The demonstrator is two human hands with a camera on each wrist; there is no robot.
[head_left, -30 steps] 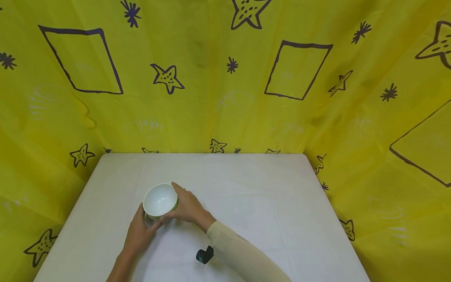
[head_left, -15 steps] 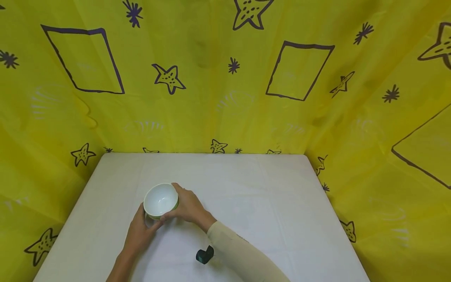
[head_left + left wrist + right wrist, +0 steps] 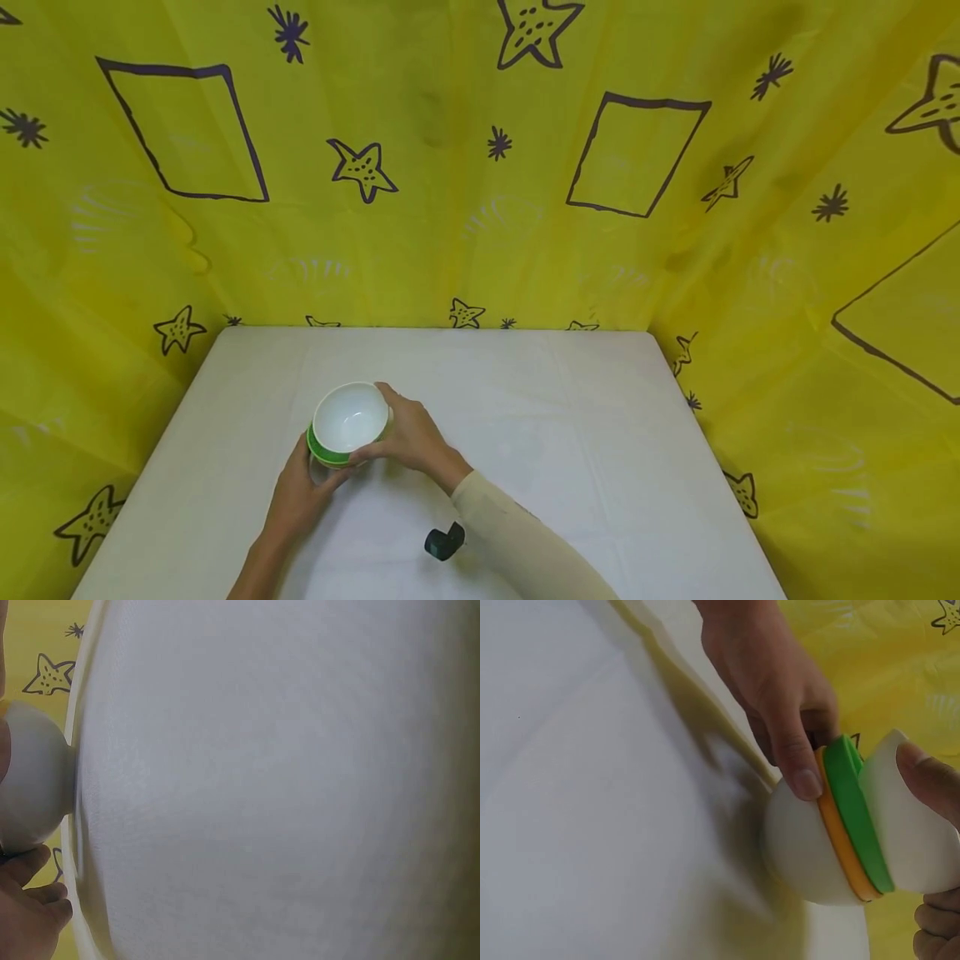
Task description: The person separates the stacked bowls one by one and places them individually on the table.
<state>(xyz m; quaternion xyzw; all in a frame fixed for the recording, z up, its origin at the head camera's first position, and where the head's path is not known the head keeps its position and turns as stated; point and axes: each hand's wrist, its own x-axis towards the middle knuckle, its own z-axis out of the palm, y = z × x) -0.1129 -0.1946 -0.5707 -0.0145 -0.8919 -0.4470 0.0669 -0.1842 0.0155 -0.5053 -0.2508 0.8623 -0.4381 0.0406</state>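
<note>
My right hand [image 3: 412, 429] holds a white bowl [image 3: 351, 417], thumb and fingers at opposite sides of it. This bowl sits tilted in the mouth of the green-rimmed bowl [image 3: 855, 814]. Below the green rim, an orange-rimmed white bowl [image 3: 806, 844] forms the bottom of the stack. My left hand [image 3: 296, 496] grips the stack from its near left side, with its thumb [image 3: 806, 784] against the orange rim. In the left wrist view the white underside of the lowest bowl [image 3: 34, 791] stands close at the tablecloth.
A small dark object with a greenish face [image 3: 445, 542] lies on the white table [image 3: 525, 400] near the right sleeve [image 3: 517, 533]. A yellow curtain [image 3: 450, 250] with starfish drawings hangs behind the table and along both sides.
The right hand has moved the top bowl up and slightly to the right, uncovering the green rim beneath it. The left hand stays in place. The head view has shifted slightly.
</note>
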